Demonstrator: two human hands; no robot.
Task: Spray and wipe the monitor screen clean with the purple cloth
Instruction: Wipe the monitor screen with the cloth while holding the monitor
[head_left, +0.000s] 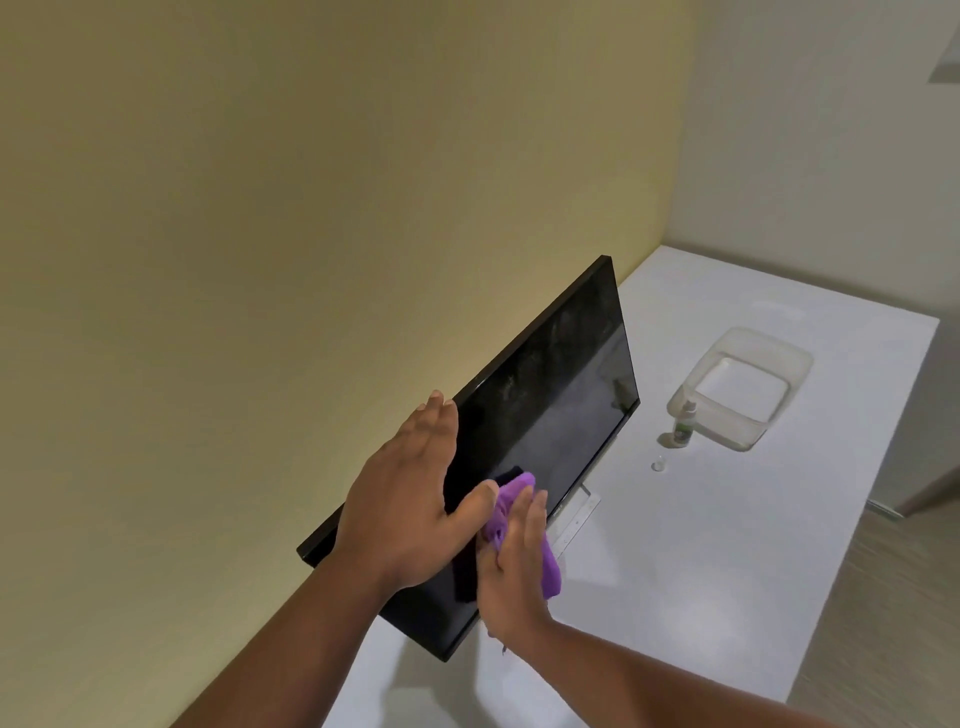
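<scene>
Flat black monitor screen on the white table looks maybe half wiped, far end smeary, right hand pressing the purple cloth flat-fingered, left hand steadying the top edge, small spray bottle parked aside.

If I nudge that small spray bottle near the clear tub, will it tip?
Probably: the small spray bottle stands upright, tall and narrow, so a high push may topple it. It looks light and might slide on the smooth white table.
</scene>
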